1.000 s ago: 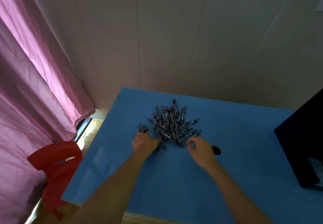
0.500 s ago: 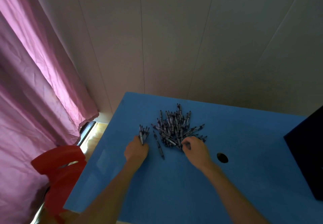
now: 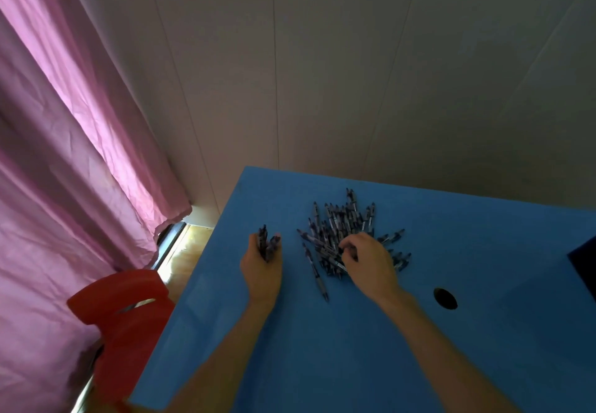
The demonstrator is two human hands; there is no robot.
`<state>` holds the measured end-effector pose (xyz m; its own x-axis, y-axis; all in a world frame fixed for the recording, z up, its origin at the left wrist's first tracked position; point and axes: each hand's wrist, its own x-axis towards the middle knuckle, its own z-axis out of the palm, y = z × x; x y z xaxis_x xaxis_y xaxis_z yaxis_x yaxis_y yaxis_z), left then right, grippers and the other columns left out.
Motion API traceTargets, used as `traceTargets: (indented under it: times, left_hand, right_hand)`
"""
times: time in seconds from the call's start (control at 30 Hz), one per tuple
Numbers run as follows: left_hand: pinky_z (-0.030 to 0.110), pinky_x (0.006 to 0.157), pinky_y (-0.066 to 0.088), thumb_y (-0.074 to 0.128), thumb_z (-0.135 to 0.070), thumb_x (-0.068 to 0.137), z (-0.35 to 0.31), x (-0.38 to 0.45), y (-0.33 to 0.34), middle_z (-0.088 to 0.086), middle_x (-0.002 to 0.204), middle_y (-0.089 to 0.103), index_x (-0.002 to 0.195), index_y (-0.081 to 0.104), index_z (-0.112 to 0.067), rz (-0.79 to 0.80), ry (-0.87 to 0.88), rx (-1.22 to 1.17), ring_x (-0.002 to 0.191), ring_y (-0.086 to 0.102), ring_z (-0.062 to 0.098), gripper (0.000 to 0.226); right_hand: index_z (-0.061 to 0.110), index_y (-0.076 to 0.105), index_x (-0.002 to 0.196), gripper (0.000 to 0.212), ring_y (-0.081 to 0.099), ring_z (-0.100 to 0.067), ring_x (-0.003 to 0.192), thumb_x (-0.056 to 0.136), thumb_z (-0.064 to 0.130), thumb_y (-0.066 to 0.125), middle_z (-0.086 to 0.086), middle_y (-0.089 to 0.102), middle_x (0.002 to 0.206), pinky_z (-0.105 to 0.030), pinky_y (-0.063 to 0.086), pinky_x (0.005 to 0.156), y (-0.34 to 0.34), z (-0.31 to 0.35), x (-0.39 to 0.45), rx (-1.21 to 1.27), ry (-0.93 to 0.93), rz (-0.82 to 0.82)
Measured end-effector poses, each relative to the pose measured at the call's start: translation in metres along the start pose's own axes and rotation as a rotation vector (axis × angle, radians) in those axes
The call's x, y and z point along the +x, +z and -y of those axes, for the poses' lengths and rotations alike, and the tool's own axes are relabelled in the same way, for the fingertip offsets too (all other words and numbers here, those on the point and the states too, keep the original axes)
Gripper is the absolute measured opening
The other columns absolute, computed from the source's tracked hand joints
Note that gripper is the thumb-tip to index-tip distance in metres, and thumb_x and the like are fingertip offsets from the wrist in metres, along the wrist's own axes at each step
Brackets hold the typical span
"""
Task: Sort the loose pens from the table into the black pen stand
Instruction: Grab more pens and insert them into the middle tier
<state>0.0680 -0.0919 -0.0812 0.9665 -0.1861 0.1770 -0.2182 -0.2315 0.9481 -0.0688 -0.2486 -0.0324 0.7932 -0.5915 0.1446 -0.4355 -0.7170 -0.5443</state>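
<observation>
My left hand [image 3: 262, 264] grips a bundle of pens [image 3: 267, 245] while my right hand [image 3: 367, 264] pinches 1 from the pile [image 3: 345, 232] mid-desk [image 3: 322, 364]; I should lift it straight to avoid scattering neighbours.

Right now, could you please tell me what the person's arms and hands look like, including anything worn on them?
Both forearms are bare, with no sleeves in view. The left hand and right hand wear no gloves; no watch, bracelet or ring shows.
</observation>
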Motion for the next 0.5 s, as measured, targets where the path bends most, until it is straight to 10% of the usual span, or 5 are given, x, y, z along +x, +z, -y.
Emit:
traceTargets:
  times: [0.5]
  left_hand:
    - [0.044,0.056,0.048,0.065,-0.025,0.087,0.008,0.015,0.008,0.018,0.067,0.057,0.074,0.049,-0.008,-0.084,-0.088,-0.106,0.057,0.05,0.019,0.027]
  right_hand:
    - [0.018,0.069,0.108,0.014,0.06,-0.006,0.081,0.098,0.015,0.059,0.009,0.059,0.105,-0.024,0.054,0.077,0.019,-0.008,-0.015,0.002,0.053,0.013]
